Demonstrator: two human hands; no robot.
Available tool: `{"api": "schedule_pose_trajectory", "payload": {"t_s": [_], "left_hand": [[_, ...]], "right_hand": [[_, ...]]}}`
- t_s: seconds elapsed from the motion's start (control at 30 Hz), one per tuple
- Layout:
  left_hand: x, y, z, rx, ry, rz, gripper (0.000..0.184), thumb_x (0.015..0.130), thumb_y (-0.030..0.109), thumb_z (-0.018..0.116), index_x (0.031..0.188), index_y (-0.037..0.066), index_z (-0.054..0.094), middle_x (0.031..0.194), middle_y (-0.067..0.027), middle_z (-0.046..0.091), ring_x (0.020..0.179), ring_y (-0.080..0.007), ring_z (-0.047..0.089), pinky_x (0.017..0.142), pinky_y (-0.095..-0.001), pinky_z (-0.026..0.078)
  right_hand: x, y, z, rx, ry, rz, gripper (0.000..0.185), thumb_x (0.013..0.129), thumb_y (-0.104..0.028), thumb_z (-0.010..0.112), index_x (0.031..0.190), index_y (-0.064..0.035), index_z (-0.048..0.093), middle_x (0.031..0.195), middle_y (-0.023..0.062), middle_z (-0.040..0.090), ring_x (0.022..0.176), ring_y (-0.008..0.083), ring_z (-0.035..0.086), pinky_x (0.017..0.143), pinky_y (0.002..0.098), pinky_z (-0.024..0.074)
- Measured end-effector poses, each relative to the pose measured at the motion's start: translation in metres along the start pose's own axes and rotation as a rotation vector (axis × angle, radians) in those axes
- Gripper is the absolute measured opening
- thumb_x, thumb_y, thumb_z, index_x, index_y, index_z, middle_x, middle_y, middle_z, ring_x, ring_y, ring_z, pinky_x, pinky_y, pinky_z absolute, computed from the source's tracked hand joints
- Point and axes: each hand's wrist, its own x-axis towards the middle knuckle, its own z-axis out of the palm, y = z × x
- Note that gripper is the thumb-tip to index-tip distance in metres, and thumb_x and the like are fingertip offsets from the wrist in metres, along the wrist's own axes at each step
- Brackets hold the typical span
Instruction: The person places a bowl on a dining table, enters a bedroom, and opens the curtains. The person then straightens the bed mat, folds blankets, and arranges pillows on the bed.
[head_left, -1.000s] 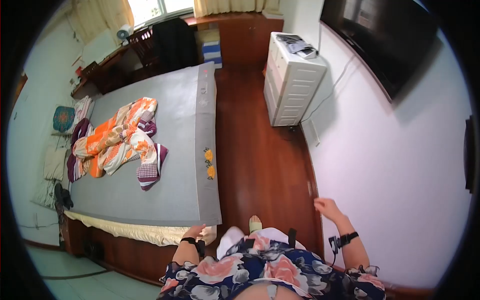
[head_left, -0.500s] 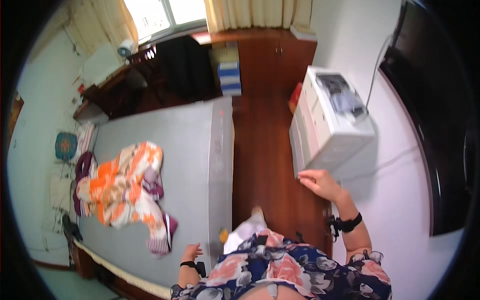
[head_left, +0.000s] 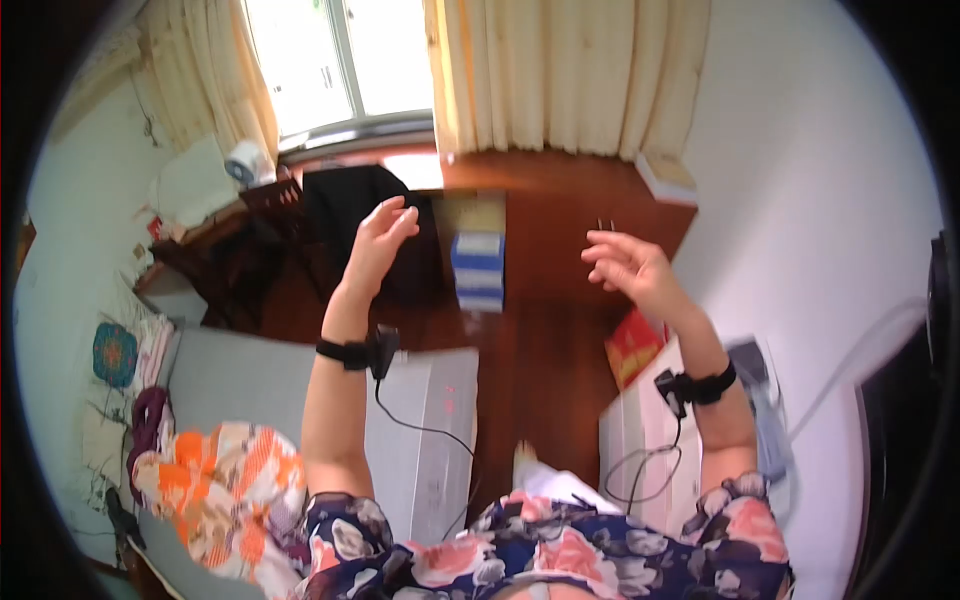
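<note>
Beyond the far end of the bed (head_left: 425, 400), 2 bare hands were raised in mid-air, apart from each other. Left hand (head_left: 382, 245): upright, fingers loosely bent and slightly spread, overlapping in view a black cloth (head_left: 335, 205); contact could not be told. Right hand (head_left: 640, 278): fingers pointing inward, partly curled and slightly parted, overlapping the front of a reddish-brown cabinet (head_left: 550, 230) just below 2 small handles (head_left: 606, 225); contact again could not be told. Each forearm bore a black strap (head_left: 345, 352) with a small device and a cable.

Between the hands, lower down, stood blue-and-white boxes (head_left: 478, 272), stacked beside the black cloth. Below the right hand, a red bag (head_left: 636, 345) lay near the white drawer unit (head_left: 625, 430), which the right forearm partly hid. Patterned bedding (head_left: 235, 490) lay bunched on the bed. The cabinet stood beneath a cream curtain (head_left: 535, 75); a white fan (head_left: 245, 163) was at left, near the window (head_left: 385, 60).
</note>
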Motion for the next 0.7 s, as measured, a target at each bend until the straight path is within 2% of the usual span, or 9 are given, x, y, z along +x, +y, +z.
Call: {"api": "schedule_pose_trajectory", "payload": {"t_s": [0.13,0.17,0.23,0.3,0.4,0.47,0.53,0.6,0.7], "left_hand": [[0.134,-0.068,0.021,0.134,0.020,-0.198,0.059,0.088,0.030,0.059,0.131,-0.004,0.038,0.118,-0.0123,0.054,0.105,-0.0181,0.051,0.085,-0.0261,0.041],[0.146,-0.074,0.021,0.036,-0.008,-0.271,0.074,0.085,0.040,0.061,0.137,-0.001,0.028,0.126,-0.0142,0.047,0.110,-0.0207,0.047,0.089,-0.0309,0.039],[0.221,-0.132,-0.007,0.263,-0.137,-0.111,0.081,0.083,0.043,0.062,0.138,-0.002,0.024,0.127,-0.0163,0.047,0.117,-0.0243,0.042,0.096,-0.0337,0.034],[0.287,-0.106,0.016,0.057,0.074,-0.275,0.095,0.080,0.047,0.064,0.140,-0.005,0.012,0.129,-0.0194,0.044,0.126,-0.0280,0.036,0.104,-0.0370,0.026],[0.409,-0.135,0.010,0.004,0.070,-0.166,0.110,0.074,0.059,0.063,0.142,-0.003,0.002,0.143,-0.0232,0.023,0.132,-0.0304,0.025,0.107,-0.0419,0.020],[0.477,-0.155,0.018,0.028,0.114,-0.282,0.112,0.073,0.064,0.060,0.143,0.000,0.000,0.148,-0.0217,0.009,0.136,-0.0315,0.015,0.108,-0.0475,0.014],[0.530,-0.179,0.025,-0.069,0.071,-0.210,0.109,0.072,0.067,0.057,0.144,0.003,0.006,0.150,-0.0160,-0.003,0.139,-0.0307,0.005,0.109,-0.0502,0.008],[0.583,-0.206,0.027,-0.129,0.116,-0.333,0.117,0.070,0.063,0.063,0.143,0.004,-0.007,0.149,-0.0177,0.007,0.137,-0.0330,0.010,0.110,-0.0473,0.007],[0.674,-0.254,0.010,-0.275,0.029,-0.241,0.109,0.073,0.060,0.062,0.143,0.004,0.001,0.148,-0.0166,0.014,0.135,-0.0297,0.016,0.109,-0.0431,0.013]], "right_hand": [[0.134,0.067,-0.051,-0.172,-0.074,0.118,0.059,0.088,-0.020,0.059,0.136,0.0007,0.031,0.120,0.0201,0.053,0.088,0.0175,0.060,0.077,0.0290,0.0489],[0.152,0.071,-0.050,-0.177,-0.059,0.113,0.059,0.088,-0.020,0.059,0.136,0.0007,0.031,0.120,0.0201,0.053,0.088,0.0175,0.060,0.077,0.0290,0.0489],[0.214,0.079,-0.063,-0.394,-0.179,0.103,0.073,0.085,-0.027,0.063,0.139,0.0022,0.023,0.124,0.0249,0.049,0.089,0.0189,0.061,0.079,0.0301,0.0484],[0.285,0.086,-0.086,-0.471,-0.209,0.047,0.083,0.083,-0.031,0.064,0.140,0.0028,0.015,0.129,0.0279,0.044,0.089,0.0195,0.061,0.080,0.0308,0.0481],[0.375,0.097,-0.117,-0.577,-0.125,-0.001,0.081,0.084,-0.030,0.063,0.141,0.0013,0.014,0.133,0.0264,0.040,0.096,0.0200,0.059,0.086,0.0317,0.0459],[0.416,0.099,-0.137,-0.624,-0.102,0.021,0.083,0.084,-0.032,0.064,0.142,-0.0003,0.014,0.136,0.0242,0.037,0.102,0.0216,0.056,0.087,0.0336,0.0457],[0.457,0.114,-0.154,-0.662,-0.056,0.011,0.085,0.082,-0.035,0.065,0.142,-0.0015,0.014,0.138,0.0219,0.035,0.104,0.0225,0.054,0.089,0.0352,0.0455],[0.512,0.140,-0.177,-0.694,-0.065,0.007,0.088,0.082,-0.039,0.065,0.142,-0.0023,0.013,0.139,0.0206,0.034,0.107,0.0224,0.052,0.091,0.0360,0.0446],[0.605,0.169,-0.203,-0.629,0.035,0.075,0.096,0.078,-0.048,0.065,0.141,0.0010,0.014,0.137,0.0243,0.034,0.115,0.0290,0.050,0.095,0.0382,0.0425]]}}
